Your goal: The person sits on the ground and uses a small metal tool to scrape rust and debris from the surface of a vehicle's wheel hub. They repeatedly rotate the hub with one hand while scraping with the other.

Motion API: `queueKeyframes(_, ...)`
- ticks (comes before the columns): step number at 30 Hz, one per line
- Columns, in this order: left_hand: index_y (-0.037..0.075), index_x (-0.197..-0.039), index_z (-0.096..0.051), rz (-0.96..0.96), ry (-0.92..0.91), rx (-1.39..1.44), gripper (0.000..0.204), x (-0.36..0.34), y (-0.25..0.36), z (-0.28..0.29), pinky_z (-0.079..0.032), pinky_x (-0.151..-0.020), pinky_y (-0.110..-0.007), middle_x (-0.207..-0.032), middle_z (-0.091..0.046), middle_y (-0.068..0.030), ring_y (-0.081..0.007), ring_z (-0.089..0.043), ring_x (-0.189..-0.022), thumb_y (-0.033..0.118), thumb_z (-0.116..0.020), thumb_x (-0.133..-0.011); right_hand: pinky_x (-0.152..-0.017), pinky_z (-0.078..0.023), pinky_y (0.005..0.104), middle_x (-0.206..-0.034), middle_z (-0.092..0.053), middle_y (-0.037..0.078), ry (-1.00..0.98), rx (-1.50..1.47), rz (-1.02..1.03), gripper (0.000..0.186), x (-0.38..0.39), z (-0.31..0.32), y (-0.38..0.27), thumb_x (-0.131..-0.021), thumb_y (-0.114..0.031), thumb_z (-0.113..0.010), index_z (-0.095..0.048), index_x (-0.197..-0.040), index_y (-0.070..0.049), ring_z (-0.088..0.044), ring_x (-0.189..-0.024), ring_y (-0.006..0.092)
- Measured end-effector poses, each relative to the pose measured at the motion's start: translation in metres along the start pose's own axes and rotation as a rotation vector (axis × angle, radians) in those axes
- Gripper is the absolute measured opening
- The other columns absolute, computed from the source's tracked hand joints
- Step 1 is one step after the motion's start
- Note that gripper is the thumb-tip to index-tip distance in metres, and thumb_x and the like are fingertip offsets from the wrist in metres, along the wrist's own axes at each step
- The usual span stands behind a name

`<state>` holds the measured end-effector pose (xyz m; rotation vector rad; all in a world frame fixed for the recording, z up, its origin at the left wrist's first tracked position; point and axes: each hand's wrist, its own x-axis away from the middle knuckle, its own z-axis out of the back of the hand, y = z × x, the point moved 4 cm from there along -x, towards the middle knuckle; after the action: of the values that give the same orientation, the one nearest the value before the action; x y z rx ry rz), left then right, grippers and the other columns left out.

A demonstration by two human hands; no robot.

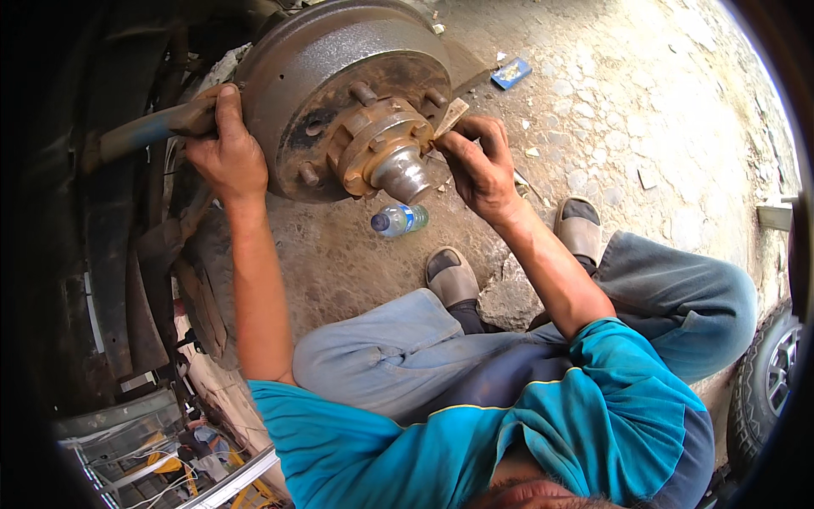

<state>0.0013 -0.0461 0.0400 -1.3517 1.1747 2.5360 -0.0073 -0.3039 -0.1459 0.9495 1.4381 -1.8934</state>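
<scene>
A rusty brake drum (339,76) with protruding wheel studs stands at the upper middle. Its hub (377,153) ends in a shiny metal cap. Left of the drum, my left hand (233,157) is closed around the end of a dark bar (148,127) with a blue patch; the thumb points up beside the drum's edge. On the hub's right side, my right hand (482,165) pinches a flat tan piece (451,117) against the hub; its kind is unclear, and the fingers partly cover it.
Under the hub lies a plastic bottle (398,220) with a blue cap. A small blue box (511,73) sits on the stony ground beyond. A rock (510,297) rests between my sandalled feet. Dark vehicle parts line the left; a tyre (763,390) stands at right.
</scene>
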Motion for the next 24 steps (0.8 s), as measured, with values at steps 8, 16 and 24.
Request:
queueKeyframes(8, -0.007, -0.105, -0.071, 0.046, 0.007, -0.002, 0.023, 0.003, 0.0, -0.002, -0.052, -0.088, -0.033, -0.101, -0.071, -0.0094, -0.018, -0.066, -0.095, 0.015, -0.068, -0.099, -0.085, -0.054, 0.0409, -0.11, -0.064, 0.012, -0.029, -0.017, 0.01, 0.033, -0.005, 0.002, -0.008, -0.078, 0.0, -0.076, -0.071, -0.11, -0.008, -0.062, -0.101, 0.0309)
queueKeyframes(16, -0.007, -0.105, -0.072, 0.026, 0.008, -0.022, 0.024, 0.002, -0.001, -0.003, -0.051, -0.089, -0.032, -0.101, -0.071, -0.0089, -0.0171, -0.065, -0.095, 0.016, -0.068, -0.099, -0.082, -0.052, 0.0405, -0.105, -0.062, 0.011, 0.018, -0.051, -0.01, 0.038, -0.003, -0.001, -0.008, -0.075, 0.004, -0.077, -0.071, -0.111, -0.008, -0.061, -0.096, 0.0298)
queueKeyframes(24, -0.007, -0.105, -0.071, 0.016, 0.004, -0.005, 0.024, -0.001, -0.005, -0.002, -0.051, -0.088, -0.033, -0.101, -0.071, -0.0096, -0.0174, -0.065, -0.096, 0.016, -0.067, -0.099, -0.079, -0.051, 0.0395, -0.102, -0.062, 0.011, 0.069, -0.047, -0.08, 0.035, -0.004, -0.003, -0.008, -0.077, 0.004, -0.078, -0.069, -0.11, -0.005, -0.06, -0.093, 0.0298)
